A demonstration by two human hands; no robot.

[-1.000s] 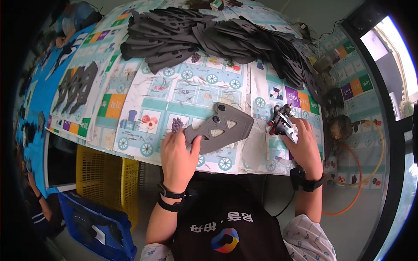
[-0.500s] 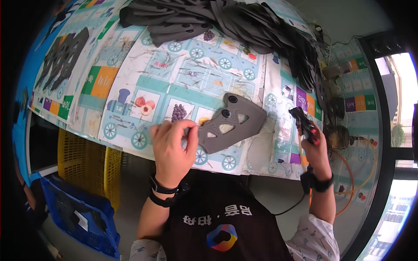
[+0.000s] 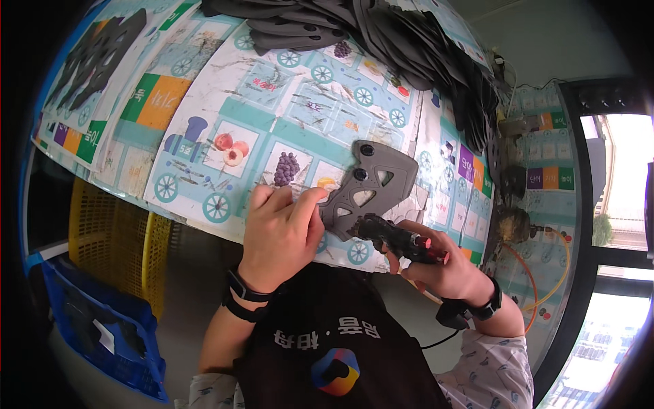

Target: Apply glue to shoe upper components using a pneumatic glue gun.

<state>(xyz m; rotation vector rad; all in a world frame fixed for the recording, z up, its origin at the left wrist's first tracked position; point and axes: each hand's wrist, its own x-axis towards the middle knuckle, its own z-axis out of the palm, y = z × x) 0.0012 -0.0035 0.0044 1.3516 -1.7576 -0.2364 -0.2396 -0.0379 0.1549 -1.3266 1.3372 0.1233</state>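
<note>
A flat dark grey panel, with cut-out openings and two black round dots, lies near the front of the table. At its left end, my left hand is closed with fingers curled, thumb and index finger pinching the edge; the fingertips' exact grip is partly hidden. My right hand wraps round a black hand tool with red ends. The tool's tip points left and reaches over the panel's lower edge; whether it touches the panel I cannot tell.
Picture sheets cover the table. A heap of grey panels spreads along the back and right. More grey panels lie at the far left. Below stand a yellow basket and a blue crate. An orange hose hangs at the right.
My right hand has brought the black tool left and down from the right side to the panel's lower edge. My left hand stays at the panel's left end.
</note>
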